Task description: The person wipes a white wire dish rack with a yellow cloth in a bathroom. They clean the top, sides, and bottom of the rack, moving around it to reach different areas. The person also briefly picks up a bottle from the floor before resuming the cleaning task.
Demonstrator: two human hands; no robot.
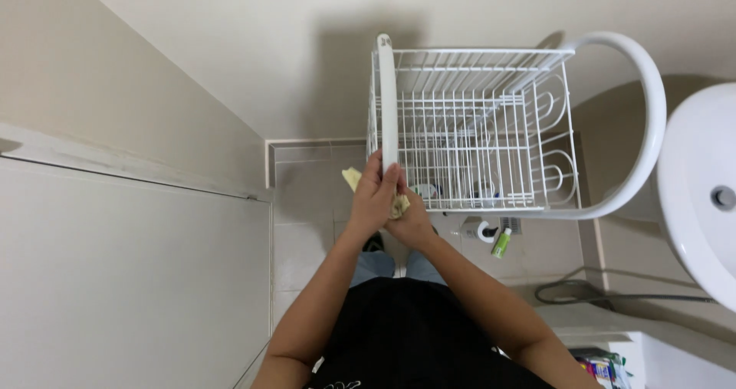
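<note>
A small home bathroom, seen from above

A white washbasin [701, 190] with a round drain curves in at the right edge; pale tiles cover the floor [303, 243] and run up as a low skirting; plain cream walls close in tightly on two sides, with a flat pale door panel [130, 282] at the left; a white wire storage rack [468, 128] with tubular frame stands against the wall; a toilet-paper roll [484, 229] and a green tube [501, 242] lie on the floor below it; a grey hose [613, 297] trails along the tiles by the basin.
</note>
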